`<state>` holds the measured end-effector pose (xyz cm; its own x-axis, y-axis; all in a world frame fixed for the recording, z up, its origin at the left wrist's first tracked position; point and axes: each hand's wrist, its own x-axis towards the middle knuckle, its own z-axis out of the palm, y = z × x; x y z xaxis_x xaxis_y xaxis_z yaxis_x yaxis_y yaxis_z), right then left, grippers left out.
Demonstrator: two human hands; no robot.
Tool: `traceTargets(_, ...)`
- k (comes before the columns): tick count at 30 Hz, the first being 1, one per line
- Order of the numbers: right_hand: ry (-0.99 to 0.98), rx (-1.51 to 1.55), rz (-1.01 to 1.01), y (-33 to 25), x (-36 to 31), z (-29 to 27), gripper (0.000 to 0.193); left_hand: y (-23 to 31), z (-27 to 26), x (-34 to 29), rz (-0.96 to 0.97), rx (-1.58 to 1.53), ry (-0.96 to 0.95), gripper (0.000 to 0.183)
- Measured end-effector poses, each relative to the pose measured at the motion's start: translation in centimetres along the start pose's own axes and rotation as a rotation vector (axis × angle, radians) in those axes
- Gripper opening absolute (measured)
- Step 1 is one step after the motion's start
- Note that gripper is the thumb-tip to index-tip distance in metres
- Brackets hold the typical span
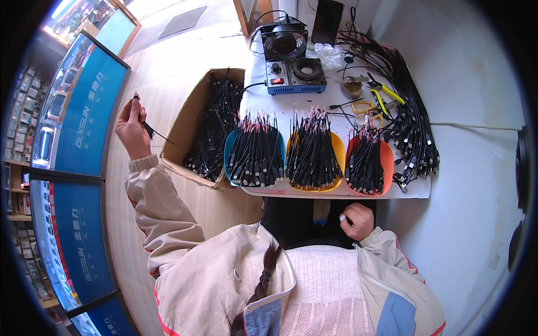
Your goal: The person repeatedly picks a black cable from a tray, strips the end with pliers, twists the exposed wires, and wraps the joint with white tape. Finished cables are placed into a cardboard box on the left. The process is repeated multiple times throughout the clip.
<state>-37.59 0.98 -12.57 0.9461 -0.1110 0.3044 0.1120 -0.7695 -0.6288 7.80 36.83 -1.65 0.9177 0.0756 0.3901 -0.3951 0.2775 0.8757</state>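
Note:
My left hand (pixel 133 130) is raised out to the left, beyond the cardboard box. Its fingers pinch a thin black cable (pixel 149 130); one dark end pokes up above the fingertips and a thin strand trails toward the box. On my lap, just below the table edge, my right hand (pixel 358 222) is curled closed. A small white spot shows at its thumb side; what it is, or whether anything is inside the fist, I cannot make out. The open cardboard box (pixel 185 120) holds a heap of black cables (pixel 216 123).
Blue, yellow and orange scoop-shaped bins (pixel 387 168) of black USB cables line the front of the white table (pixel 336 195). Behind stand a solder pot (pixel 297 78), a fan (pixel 284 45), a phone (pixel 327 21), yellow-handled pliers (pixel 389 92) and loose cables (pixel 414 129). Display cases (pixel 84 112) stand left.

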Motion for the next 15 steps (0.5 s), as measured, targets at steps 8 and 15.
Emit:
traceTargets(8, 0.007, -0.002, 0.014, 0.0, -0.1, -0.3, 0.008, -9.0, 5.7, 2.6, -0.034, 0.488, -0.054, 0.043)
traceTargets(15, 0.026, 0.006, -0.015, 0.2, -0.5, -0.5, 0.009, -1.6, 13.3, -9.3, 0.288, 0.739, -0.573, 0.006)
